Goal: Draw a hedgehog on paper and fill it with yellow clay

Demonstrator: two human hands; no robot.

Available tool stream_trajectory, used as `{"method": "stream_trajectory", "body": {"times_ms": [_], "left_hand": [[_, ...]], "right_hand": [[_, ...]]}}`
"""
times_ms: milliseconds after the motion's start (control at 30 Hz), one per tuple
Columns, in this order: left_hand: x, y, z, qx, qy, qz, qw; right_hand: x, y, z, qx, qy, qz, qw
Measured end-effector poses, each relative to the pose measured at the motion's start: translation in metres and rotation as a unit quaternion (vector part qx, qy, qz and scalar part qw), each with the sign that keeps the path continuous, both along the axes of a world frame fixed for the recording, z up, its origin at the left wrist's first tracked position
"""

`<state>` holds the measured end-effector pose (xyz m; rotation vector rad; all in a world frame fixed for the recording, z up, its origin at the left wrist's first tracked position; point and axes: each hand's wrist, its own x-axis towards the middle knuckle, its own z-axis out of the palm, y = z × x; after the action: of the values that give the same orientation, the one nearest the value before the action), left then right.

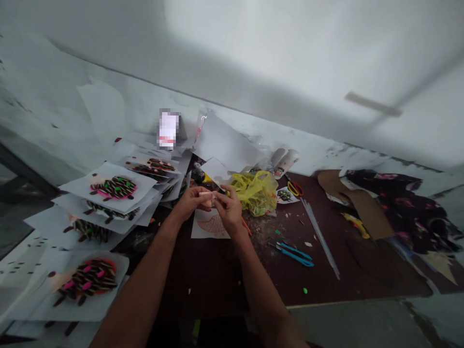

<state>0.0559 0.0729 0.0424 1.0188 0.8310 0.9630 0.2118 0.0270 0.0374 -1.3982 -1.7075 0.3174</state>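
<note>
Over the middle of the dark table, my left hand (187,204) and my right hand (230,209) meet with fingertips closed on a small peach-coloured lump (206,194). Something clear, like thin wrap, shows at its right end by the right fingers. Beneath the hands lies a white sheet with an orange hedgehog outline (209,226), partly covered by my right hand. Just right of that hand is a crumpled yellow plastic bag (255,191). An orange stick-like tool (247,226) shows beside my right wrist.
Stacked cards with hedgehog pictures (114,187) fill the left side. A lit phone (168,129) stands behind them. To the right lie blue snips (295,253), red-and-yellow scissors (295,187), long pale strips (321,239), brown cardboard (368,212) and dark flowered cloth (406,208).
</note>
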Motion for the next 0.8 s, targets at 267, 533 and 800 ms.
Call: {"method": "stream_trajectory", "body": {"times_ms": [267, 533, 800], "left_hand": [[0.001, 0.001, -0.005, -0.023, 0.006, 0.002, 1.000], [0.002, -0.002, 0.005, -0.010, -0.003, -0.008, 1.000], [-0.001, 0.000, -0.001, 0.001, -0.044, -0.006, 0.999]], "right_hand": [[0.001, 0.001, 0.003, -0.033, -0.063, 0.008, 0.997], [-0.005, -0.001, 0.004, -0.004, -0.054, 0.002, 0.999], [-0.009, -0.001, 0.001, 0.006, -0.023, -0.007, 1.000]]}}
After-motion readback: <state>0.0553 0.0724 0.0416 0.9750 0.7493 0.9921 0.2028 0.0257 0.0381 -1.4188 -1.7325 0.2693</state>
